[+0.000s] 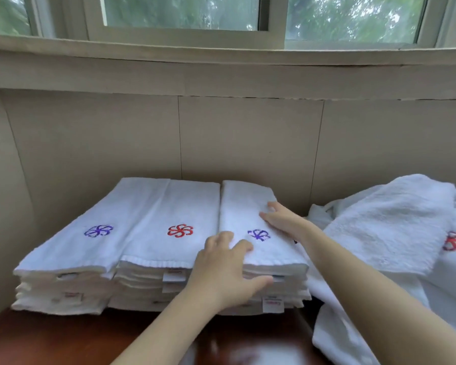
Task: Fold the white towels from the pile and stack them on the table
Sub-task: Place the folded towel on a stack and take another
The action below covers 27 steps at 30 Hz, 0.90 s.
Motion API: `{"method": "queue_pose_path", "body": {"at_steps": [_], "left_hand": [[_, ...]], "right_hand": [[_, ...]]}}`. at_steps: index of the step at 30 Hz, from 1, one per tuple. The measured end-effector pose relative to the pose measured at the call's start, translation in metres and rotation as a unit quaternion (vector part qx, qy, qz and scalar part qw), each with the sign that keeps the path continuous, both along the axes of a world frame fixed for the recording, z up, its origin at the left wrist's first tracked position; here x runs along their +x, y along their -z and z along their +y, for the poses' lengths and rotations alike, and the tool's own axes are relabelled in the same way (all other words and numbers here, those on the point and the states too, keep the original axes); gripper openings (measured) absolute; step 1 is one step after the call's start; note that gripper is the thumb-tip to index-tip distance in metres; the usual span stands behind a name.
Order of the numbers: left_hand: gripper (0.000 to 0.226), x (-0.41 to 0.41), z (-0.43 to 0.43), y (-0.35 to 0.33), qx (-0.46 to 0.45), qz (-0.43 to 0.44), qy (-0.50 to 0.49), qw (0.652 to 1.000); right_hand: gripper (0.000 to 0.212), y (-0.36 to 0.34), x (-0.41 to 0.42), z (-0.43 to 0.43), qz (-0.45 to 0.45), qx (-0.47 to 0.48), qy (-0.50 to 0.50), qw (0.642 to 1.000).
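While left hand (221,270) lies spread over near edge of the top towel (248,206), thumb against front of the rightmost stack (284,287), right hand (281,219) presses flat on its right side. Unfolded pile (385,227) just beside, on table (50,338).

The middle stack (169,219) of folded towels stands on the table (50,338). The left stack (84,248) touches its left side and the right stack (245,206) its right side. Farther right lies the pile (379,227) of unfolded towels. Behind it rises the wall (248,133), with the window (182,11) above. The left hand (221,270) and right hand (282,219) rest on the right stack.
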<state>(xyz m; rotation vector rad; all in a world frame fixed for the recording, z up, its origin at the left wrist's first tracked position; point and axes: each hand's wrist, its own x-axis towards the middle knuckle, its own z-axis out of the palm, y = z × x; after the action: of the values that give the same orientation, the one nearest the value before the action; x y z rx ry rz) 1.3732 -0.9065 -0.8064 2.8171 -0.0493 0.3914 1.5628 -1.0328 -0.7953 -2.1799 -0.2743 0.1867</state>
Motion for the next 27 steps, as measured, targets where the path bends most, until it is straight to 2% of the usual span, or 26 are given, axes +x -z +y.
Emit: {"method": "queue_pose_path", "body": {"at_steps": [2,5,10,13,19,21,23,25,27], "left_hand": [[0.05,-0.011,0.0,0.004,0.086,-0.064,0.039,0.994],[0.034,-0.021,0.003,0.007,0.108,-0.104,0.058,0.987],[0.041,-0.032,-0.007,0.005,0.192,-0.152,0.098,0.965],[0.04,-0.03,-0.012,0.005,0.227,-0.156,0.097,0.956],[0.035,-0.021,-0.019,0.004,0.18,-0.127,0.078,0.972],[0.02,-0.026,-0.024,-0.002,0.171,-0.1,0.041,0.979],[0.023,-0.032,-0.024,-0.005,0.173,-0.054,0.021,0.983],[0.029,-0.042,-0.033,-0.007,0.171,-0.032,0.021,0.985],[0.029,-0.053,-0.051,-0.005,0.146,-0.024,0.039,0.988]], "right_hand": [[0.056,-0.001,-0.017,-0.005,0.006,-0.014,0.019,1.0],[0.06,0.01,-0.043,-0.013,-0.017,-0.045,0.033,0.998],[0.045,0.017,-0.065,-0.016,-0.061,-0.151,-0.008,0.987],[0.053,0.008,-0.054,-0.017,-0.022,-0.184,-0.042,0.982],[0.056,0.012,-0.061,-0.02,0.007,-0.101,-0.087,0.991],[0.057,0.009,-0.08,-0.034,0.014,-0.091,-0.095,0.991],[0.056,0.006,-0.109,-0.056,0.003,-0.062,-0.117,0.991],[0.046,0.005,-0.148,-0.09,-0.054,-0.069,-0.12,0.989],[0.032,0.012,-0.178,-0.139,-0.153,-0.107,-0.081,0.979]]}}
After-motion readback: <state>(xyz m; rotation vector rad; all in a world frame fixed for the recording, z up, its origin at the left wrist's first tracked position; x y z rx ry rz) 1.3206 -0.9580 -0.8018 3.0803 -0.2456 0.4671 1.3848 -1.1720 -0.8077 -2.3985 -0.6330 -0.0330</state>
